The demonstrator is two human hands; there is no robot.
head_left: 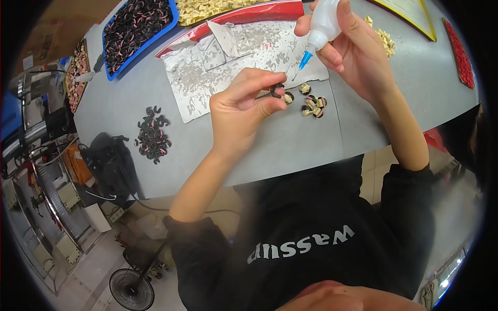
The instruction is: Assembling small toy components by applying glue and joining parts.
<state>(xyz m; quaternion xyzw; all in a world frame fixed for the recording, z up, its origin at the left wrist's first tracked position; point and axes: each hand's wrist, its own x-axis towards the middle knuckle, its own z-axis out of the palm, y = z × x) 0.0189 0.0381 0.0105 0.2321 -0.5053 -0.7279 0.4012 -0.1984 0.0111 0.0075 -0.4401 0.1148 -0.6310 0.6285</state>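
Between the thumb and fingers of my left hand (241,109) is a small black curved piece (277,90). My right hand (358,57) is closed round a white squeeze bottle (324,23), tipped so that its blue nozzle (306,59) points down toward the left hand. The nozzle and the black piece are apart. Just right of my left fingertips lie several small joined pieces (314,106), black and pink with cream parts. One more such piece (305,88) lies a little farther back.
A pile of black and pink curved pieces (154,136) lies on the grey table (290,150) at left. Farther back are a stained white sheet (194,96), a blue tray (116,72) of dark pieces and heaped cream pieces (207,11). Red pieces (457,54) fill a tray at far right.
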